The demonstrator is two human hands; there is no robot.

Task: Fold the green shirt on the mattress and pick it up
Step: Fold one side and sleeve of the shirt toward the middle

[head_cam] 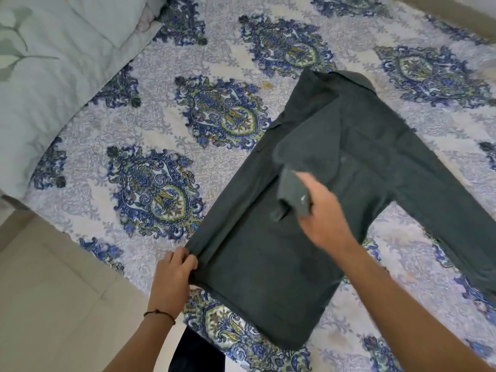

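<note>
Green shirt [281,264] lies flat on patterned mattress [161,130], centre-right of frame, left hand [174,269] pinching its lower-left hem corner, right hand [319,210] gripping the folded-in sleeve cuff; loose grip likely lets the sleeve flop, skewing the fold.

Wide mattress [349,30] under a blue-and-green paisley sheet [150,124] is carrying everything. Dark green shirt [268,264] is lying on it, body spreading between the two hands, hem corner meeting the left hand [174,267], one sleeve [442,210] stretching out on the sheet beyond the right hand [322,213]. Pale pillows [53,76] are resting well beyond the left hand, far side.
</note>
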